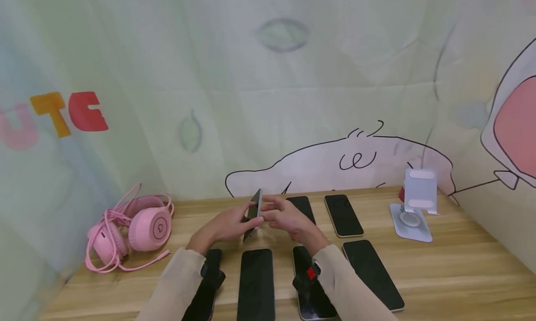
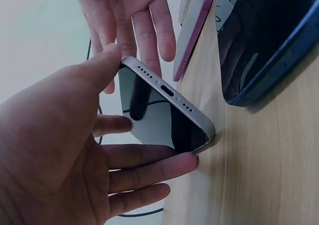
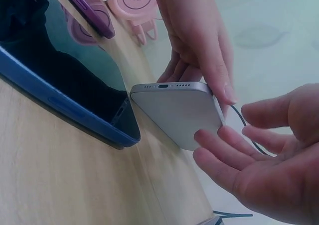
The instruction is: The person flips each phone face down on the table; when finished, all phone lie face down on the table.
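Note:
My left hand (image 1: 228,223) holds a silver smartphone (image 1: 252,214) raised on its edge above the wooden table. In the left wrist view its black screen (image 2: 159,118) faces my left palm, thumb at one corner and fingers along the opposite side. The port end points toward me. On the back side, my right hand (image 1: 293,218) is spread with loosely bent fingers. In the right wrist view its fingertips (image 3: 202,135) are close to the plain silver back (image 3: 174,113); whether they touch it I cannot tell. A dark-screened phone (image 1: 256,284) lies just in front of the hands.
Two phones (image 1: 343,215) (image 1: 302,205) lie behind and right of my hands. Others lie under the left wrist (image 1: 203,293), under the right wrist (image 1: 311,295) and farther right (image 1: 372,274). Pink headphones (image 1: 150,229) with a coiled cable sit left. A pale phone stand (image 1: 420,190) stands right.

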The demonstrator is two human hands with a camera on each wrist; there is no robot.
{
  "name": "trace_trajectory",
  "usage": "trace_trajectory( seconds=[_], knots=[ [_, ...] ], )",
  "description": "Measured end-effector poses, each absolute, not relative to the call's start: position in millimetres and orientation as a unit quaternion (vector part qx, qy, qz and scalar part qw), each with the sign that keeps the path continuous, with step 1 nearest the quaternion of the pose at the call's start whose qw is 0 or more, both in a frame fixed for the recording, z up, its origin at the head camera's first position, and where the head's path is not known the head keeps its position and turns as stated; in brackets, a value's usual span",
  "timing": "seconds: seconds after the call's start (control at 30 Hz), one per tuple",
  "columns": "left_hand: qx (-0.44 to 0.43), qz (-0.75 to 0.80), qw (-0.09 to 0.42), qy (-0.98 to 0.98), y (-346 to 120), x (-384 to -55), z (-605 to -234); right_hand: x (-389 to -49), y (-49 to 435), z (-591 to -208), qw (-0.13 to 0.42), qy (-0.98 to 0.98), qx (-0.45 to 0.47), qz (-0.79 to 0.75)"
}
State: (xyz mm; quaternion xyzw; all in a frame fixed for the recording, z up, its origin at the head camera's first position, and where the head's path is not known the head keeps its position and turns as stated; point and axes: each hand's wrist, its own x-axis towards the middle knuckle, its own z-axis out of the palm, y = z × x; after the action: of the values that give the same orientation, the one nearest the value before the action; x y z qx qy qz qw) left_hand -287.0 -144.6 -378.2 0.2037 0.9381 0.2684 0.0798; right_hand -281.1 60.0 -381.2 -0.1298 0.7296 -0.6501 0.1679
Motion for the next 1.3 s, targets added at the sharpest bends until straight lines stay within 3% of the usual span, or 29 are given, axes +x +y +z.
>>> trace_trajectory(
  seconds=[0.33,0.47,0.97,1.3],
  knots=[
    [0.228,0.298,0.077,0.924,-140.6,-285.5,-374.4,-278.3,59.6,-384.2,0.179,0.715,-0.164,-0.655],
    [0.246,0.324,0.057,0.912,-140.4,-287.1,-371.0,-277.6,61.3,-385.3,0.204,0.716,-0.158,-0.649],
    [0.257,0.317,0.057,0.911,-146.9,-287.8,-360.7,-279.2,68.3,-393.2,0.271,0.723,-0.129,-0.622],
    [0.254,0.322,0.07,0.91,-161.0,-287.3,-362.2,-282.8,61.9,-392.3,0.273,0.736,-0.119,-0.608]
  ],
)
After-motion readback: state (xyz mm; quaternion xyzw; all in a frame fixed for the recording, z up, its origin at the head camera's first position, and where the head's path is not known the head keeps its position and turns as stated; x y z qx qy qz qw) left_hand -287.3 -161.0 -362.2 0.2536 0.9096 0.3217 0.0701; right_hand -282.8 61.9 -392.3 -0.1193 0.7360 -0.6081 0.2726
